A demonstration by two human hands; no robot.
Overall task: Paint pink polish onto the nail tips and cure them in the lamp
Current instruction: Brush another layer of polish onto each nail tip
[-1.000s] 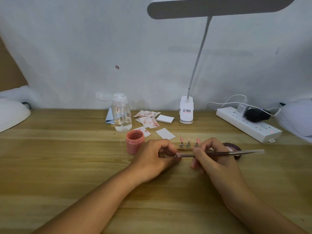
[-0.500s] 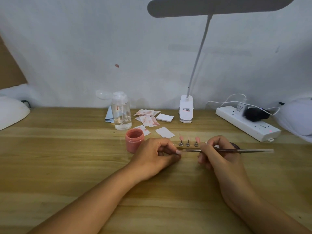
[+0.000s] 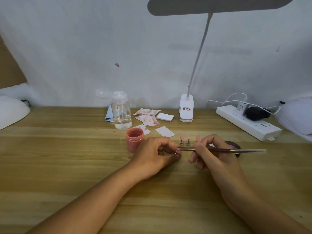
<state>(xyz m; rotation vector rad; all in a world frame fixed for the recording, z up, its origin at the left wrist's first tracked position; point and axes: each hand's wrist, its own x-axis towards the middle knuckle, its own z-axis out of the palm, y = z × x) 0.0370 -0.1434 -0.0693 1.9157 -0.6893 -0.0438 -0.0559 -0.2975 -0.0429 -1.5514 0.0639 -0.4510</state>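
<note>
Left hand [image 3: 155, 156]: knuckles up on the wooden desk [image 3: 67, 157], fingers curled, pinching a nail tip [image 3: 178, 151].
Right hand [image 3: 217, 159]: fingers pinch a slim brush [image 3: 236, 150], held level, bristles at that tip.
Polish jar [image 3: 135, 140]: round, pink, open, just behind the left hand.

We can read no word or number anywhere in this view. The white lamp base [image 3: 186, 115], at the far edge of the counter [image 3: 67, 149], carries a small label [image 3: 186, 109] with a red mark and rows of dark print, too small for us to make out. The white charger [image 3: 241, 106], plugged into the power strip [image 3: 253, 126] near the far right corner, also bears grey print we cannot decipher.
</note>
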